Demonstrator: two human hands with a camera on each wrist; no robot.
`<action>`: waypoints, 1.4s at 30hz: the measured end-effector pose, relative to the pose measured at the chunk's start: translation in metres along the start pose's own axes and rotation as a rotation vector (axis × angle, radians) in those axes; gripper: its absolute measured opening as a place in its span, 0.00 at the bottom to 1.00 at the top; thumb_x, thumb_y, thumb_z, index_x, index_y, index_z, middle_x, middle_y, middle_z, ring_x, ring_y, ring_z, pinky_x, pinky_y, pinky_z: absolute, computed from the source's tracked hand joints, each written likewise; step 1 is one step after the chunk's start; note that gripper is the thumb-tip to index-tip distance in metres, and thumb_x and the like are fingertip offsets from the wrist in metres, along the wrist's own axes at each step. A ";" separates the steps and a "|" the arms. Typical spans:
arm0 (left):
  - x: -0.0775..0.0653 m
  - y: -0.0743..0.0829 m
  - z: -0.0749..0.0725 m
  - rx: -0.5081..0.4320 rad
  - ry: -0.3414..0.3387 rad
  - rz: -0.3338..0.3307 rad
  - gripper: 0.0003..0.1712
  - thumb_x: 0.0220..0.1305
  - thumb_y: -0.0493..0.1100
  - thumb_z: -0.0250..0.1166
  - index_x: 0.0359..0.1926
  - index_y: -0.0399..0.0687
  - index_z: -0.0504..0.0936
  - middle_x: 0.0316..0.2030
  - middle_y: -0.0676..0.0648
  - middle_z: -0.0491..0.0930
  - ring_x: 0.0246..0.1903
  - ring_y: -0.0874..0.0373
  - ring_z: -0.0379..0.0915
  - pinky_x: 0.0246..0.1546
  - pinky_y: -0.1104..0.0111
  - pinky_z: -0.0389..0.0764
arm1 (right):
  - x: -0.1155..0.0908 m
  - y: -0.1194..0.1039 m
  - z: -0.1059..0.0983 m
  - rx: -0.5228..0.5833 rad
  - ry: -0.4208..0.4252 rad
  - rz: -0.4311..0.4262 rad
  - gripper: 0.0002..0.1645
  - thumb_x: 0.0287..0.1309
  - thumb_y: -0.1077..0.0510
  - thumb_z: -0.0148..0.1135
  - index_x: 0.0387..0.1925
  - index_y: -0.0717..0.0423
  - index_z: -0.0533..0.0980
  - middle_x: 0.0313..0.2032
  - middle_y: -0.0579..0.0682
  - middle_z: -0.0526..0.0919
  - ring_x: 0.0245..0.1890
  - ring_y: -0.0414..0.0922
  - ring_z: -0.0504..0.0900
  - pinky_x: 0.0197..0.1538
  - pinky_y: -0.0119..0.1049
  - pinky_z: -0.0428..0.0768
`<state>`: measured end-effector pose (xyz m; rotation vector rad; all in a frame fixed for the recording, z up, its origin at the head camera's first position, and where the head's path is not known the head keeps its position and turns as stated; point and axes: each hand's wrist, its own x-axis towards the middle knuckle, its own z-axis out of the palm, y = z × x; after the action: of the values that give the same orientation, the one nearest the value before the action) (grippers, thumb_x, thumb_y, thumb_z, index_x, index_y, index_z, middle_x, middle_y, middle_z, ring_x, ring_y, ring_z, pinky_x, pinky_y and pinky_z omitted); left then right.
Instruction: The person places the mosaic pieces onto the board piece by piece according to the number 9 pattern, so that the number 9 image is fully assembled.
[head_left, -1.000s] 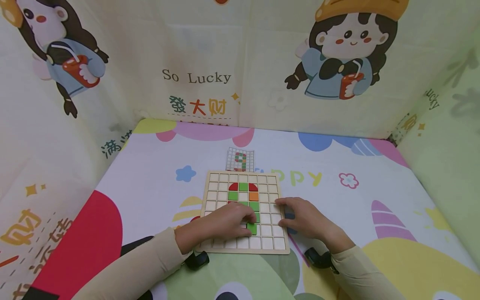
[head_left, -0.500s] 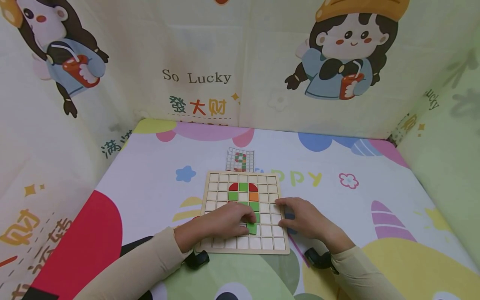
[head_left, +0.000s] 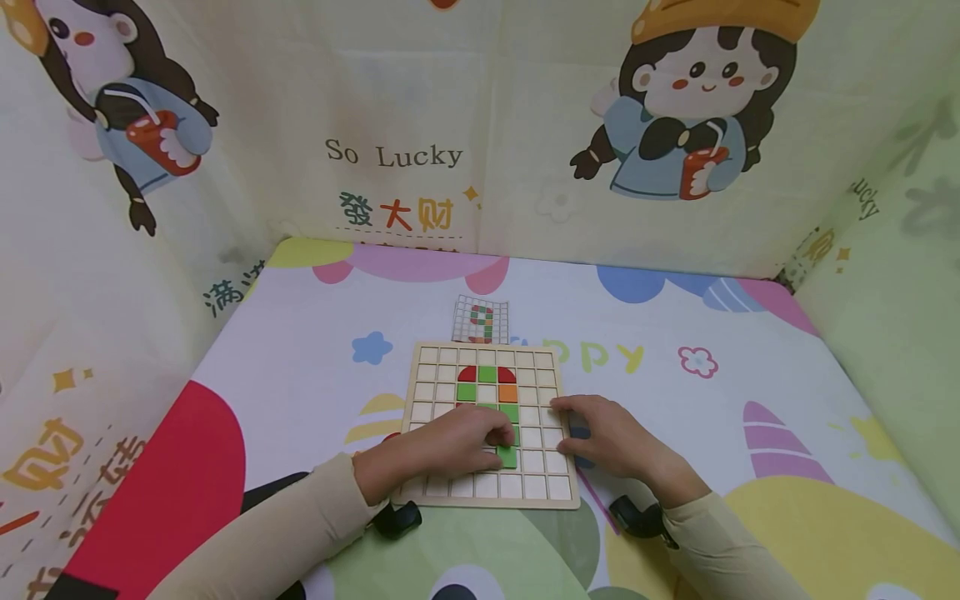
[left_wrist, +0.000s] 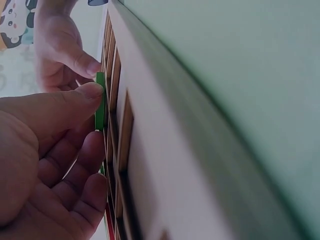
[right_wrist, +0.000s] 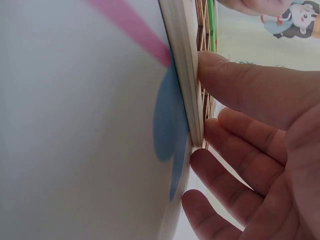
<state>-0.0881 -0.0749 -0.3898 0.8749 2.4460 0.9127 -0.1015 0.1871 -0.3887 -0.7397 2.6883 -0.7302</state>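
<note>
A wooden grid board (head_left: 487, 503) lies flat on the table, with red, green and orange tiles in some cells. Over its lower middle, my left hand (head_left: 457, 439) has its thumb and fingers at a green square tile (head_left: 508, 458). In the left wrist view the thumb presses on this green tile (left_wrist: 100, 112), which stands a little proud of the grid; the other fingers curl beneath. My right hand (head_left: 611, 435) rests at the board's right edge. In the right wrist view its thumb (right_wrist: 215, 62) and fingertips touch the rim, fingers loosely bent. The left hand hides several cells.
A small pattern card (head_left: 480, 321) with a coloured grid design lies just behind the board. Red pieces (head_left: 391, 436) show partly at the board's left edge, behind the left wrist. A printed cloth covers the table, and printed curtains (head_left: 525, 125) stand around it.
The green tile under my left fingers has shifted slightly to the right, and the left hand moved with it. The right hand stays at the board's edge.
</note>
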 end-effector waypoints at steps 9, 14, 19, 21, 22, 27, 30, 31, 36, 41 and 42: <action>0.002 0.000 0.002 0.002 0.008 0.004 0.09 0.61 0.37 0.70 0.42 0.51 0.82 0.36 0.60 0.78 0.36 0.65 0.71 0.42 0.72 0.76 | 0.000 0.000 0.000 -0.003 0.001 -0.004 0.31 0.56 0.56 0.73 0.61 0.61 0.76 0.58 0.56 0.79 0.61 0.59 0.74 0.63 0.57 0.69; 0.004 0.002 0.003 0.012 0.003 0.002 0.09 0.61 0.38 0.70 0.42 0.52 0.82 0.37 0.61 0.78 0.37 0.66 0.72 0.43 0.73 0.76 | 0.000 0.000 0.000 -0.005 -0.001 0.002 0.31 0.56 0.56 0.73 0.61 0.60 0.76 0.58 0.55 0.79 0.61 0.58 0.74 0.63 0.57 0.69; 0.005 0.003 0.003 0.028 -0.008 0.015 0.09 0.61 0.37 0.71 0.39 0.52 0.81 0.36 0.60 0.79 0.36 0.66 0.72 0.42 0.72 0.76 | 0.000 0.000 0.000 0.004 -0.002 0.008 0.32 0.57 0.56 0.73 0.61 0.60 0.76 0.58 0.55 0.79 0.61 0.58 0.74 0.63 0.57 0.69; 0.005 0.003 0.003 0.032 -0.013 0.018 0.09 0.60 0.37 0.72 0.39 0.52 0.81 0.35 0.60 0.79 0.36 0.65 0.72 0.42 0.72 0.76 | 0.000 0.000 0.000 0.003 -0.002 0.008 0.32 0.56 0.56 0.73 0.61 0.60 0.76 0.58 0.55 0.79 0.61 0.58 0.74 0.63 0.57 0.69; 0.005 0.003 0.004 0.031 -0.014 0.017 0.09 0.60 0.37 0.72 0.38 0.52 0.81 0.35 0.60 0.79 0.36 0.65 0.72 0.42 0.72 0.76 | 0.000 0.000 0.000 0.003 -0.002 0.012 0.32 0.56 0.56 0.73 0.61 0.60 0.76 0.58 0.56 0.79 0.61 0.58 0.74 0.63 0.57 0.69; 0.005 0.003 0.004 0.022 -0.014 0.017 0.08 0.60 0.37 0.72 0.38 0.52 0.82 0.35 0.60 0.79 0.37 0.65 0.72 0.43 0.72 0.76 | 0.000 0.000 0.001 -0.002 -0.002 0.023 0.32 0.56 0.57 0.73 0.61 0.61 0.75 0.58 0.56 0.79 0.62 0.58 0.73 0.64 0.57 0.68; 0.004 0.003 0.003 0.015 -0.012 0.021 0.08 0.60 0.37 0.72 0.38 0.52 0.82 0.35 0.60 0.79 0.37 0.65 0.72 0.43 0.72 0.77 | 0.000 0.000 0.001 -0.001 -0.003 0.025 0.32 0.56 0.57 0.73 0.62 0.61 0.75 0.58 0.56 0.79 0.62 0.58 0.73 0.64 0.57 0.68; 0.004 0.004 0.002 0.014 -0.011 0.023 0.08 0.60 0.37 0.72 0.38 0.52 0.82 0.35 0.60 0.79 0.37 0.65 0.72 0.43 0.72 0.77 | 0.000 0.000 0.001 -0.004 -0.003 0.021 0.32 0.56 0.57 0.73 0.61 0.61 0.75 0.58 0.56 0.79 0.62 0.58 0.73 0.64 0.57 0.68; 0.004 0.004 0.003 0.018 -0.010 0.009 0.07 0.61 0.38 0.71 0.37 0.53 0.81 0.34 0.61 0.78 0.37 0.65 0.72 0.42 0.73 0.77 | 0.000 -0.001 0.000 0.003 -0.003 0.012 0.32 0.56 0.56 0.73 0.61 0.60 0.76 0.58 0.55 0.79 0.61 0.58 0.74 0.63 0.57 0.69; 0.003 0.004 0.003 0.010 -0.006 -0.015 0.08 0.60 0.38 0.72 0.35 0.54 0.81 0.33 0.61 0.78 0.37 0.66 0.72 0.42 0.73 0.77 | 0.000 0.000 0.000 0.013 0.000 0.009 0.32 0.56 0.56 0.73 0.61 0.60 0.76 0.58 0.55 0.79 0.61 0.58 0.74 0.63 0.57 0.69; 0.003 0.004 0.002 0.009 -0.004 -0.015 0.08 0.60 0.38 0.72 0.35 0.53 0.80 0.33 0.61 0.78 0.37 0.66 0.73 0.42 0.72 0.77 | 0.000 0.000 0.000 0.013 -0.001 0.009 0.32 0.56 0.56 0.73 0.61 0.60 0.76 0.58 0.55 0.79 0.61 0.58 0.74 0.63 0.57 0.69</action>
<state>-0.0875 -0.0695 -0.3895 0.8596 2.4516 0.8946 -0.1014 0.1875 -0.3883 -0.7239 2.6822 -0.7442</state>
